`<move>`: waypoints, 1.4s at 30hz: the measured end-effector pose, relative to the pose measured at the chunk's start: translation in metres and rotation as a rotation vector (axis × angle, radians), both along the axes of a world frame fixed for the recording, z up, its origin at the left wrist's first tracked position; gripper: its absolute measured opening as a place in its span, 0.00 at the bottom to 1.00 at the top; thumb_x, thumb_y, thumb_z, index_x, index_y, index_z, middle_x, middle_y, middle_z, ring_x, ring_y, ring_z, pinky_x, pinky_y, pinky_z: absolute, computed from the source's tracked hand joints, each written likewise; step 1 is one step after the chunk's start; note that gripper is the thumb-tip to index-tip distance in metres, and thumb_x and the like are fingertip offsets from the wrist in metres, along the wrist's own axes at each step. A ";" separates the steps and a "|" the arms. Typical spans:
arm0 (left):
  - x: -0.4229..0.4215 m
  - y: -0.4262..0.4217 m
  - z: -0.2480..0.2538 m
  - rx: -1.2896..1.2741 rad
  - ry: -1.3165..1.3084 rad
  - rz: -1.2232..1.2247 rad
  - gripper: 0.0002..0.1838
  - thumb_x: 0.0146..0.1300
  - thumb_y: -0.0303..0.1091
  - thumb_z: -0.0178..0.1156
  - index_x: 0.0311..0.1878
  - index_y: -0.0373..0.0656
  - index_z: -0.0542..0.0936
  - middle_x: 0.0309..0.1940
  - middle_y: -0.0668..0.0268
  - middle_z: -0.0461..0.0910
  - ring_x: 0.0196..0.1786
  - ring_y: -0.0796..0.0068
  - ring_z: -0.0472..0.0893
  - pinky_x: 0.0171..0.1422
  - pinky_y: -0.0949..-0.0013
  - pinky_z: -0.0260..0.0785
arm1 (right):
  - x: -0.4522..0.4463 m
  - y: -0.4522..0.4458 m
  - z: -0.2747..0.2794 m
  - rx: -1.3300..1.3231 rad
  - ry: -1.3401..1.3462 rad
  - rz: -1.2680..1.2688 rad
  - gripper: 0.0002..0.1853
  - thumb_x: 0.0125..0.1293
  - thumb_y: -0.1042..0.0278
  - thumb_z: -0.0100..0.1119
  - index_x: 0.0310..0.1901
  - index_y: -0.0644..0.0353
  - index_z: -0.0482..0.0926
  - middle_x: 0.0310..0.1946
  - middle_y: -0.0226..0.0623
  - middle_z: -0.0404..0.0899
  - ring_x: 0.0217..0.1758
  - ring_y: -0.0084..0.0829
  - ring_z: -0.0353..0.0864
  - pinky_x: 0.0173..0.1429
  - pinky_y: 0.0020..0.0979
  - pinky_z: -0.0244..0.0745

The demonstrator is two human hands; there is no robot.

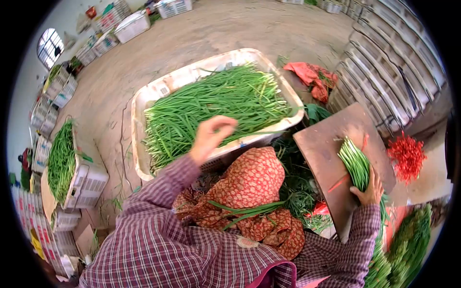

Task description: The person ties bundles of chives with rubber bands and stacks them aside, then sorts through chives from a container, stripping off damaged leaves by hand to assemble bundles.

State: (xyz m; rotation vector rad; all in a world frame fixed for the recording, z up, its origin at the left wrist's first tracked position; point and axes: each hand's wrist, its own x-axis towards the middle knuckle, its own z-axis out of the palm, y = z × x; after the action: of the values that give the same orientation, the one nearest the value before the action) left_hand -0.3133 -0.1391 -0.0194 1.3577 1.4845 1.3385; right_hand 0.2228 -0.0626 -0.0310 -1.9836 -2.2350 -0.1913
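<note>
My right hand (370,192) holds a bundle of green chives (355,165) by its leafy end, thumb on one side and fingers on the other. The bundle lies on a brown board (326,139), pale stalk ends pointing away from me. Red strip ends (340,183) show on both sides of it. My left hand (211,137) hovers over the near edge of a white crate (139,120) full of loose chives (216,98). Its fingers are loosely curled, with a gap to the thumb and nothing visible between them.
Right of the board sits a pile of red ties (407,157). Stacked white crates (389,67) rise behind it. More green bundles (408,245) lie at lower right. A filled crate (89,177) stands at left. Loose leaves rest on the patterned cloth (254,177) over my lap.
</note>
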 end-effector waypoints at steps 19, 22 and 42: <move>-0.294 -0.115 -0.119 -0.320 0.593 0.903 0.44 0.56 0.45 0.65 0.68 0.29 0.56 0.53 0.42 0.74 0.43 0.56 0.81 0.51 0.60 0.72 | -0.541 0.036 0.030 -0.240 0.110 0.972 0.62 0.44 0.25 0.63 0.73 0.56 0.47 0.70 0.48 0.58 0.72 0.43 0.59 0.75 0.49 0.50; -0.281 -0.112 -0.103 -0.291 0.539 0.915 0.45 0.55 0.46 0.65 0.68 0.27 0.56 0.50 0.42 0.74 0.39 0.56 0.81 0.46 0.58 0.72 | -0.636 0.032 -0.002 -0.338 0.009 0.982 0.65 0.41 0.26 0.67 0.74 0.52 0.45 0.72 0.45 0.53 0.74 0.42 0.55 0.76 0.50 0.48; -0.271 -0.110 -0.089 -0.273 0.477 0.902 0.48 0.55 0.40 0.68 0.71 0.30 0.51 0.63 0.47 0.65 0.47 0.62 0.79 0.46 0.63 0.75 | -0.797 0.113 -0.100 -0.614 -0.205 1.077 0.67 0.34 0.24 0.69 0.74 0.48 0.48 0.71 0.42 0.56 0.73 0.43 0.55 0.76 0.51 0.46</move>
State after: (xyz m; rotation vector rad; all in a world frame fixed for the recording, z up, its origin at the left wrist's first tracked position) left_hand -0.5841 -0.2491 -0.1083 0.8630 2.6977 1.2574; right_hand -0.5738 0.0499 -0.1310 -0.6168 -3.3928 0.4803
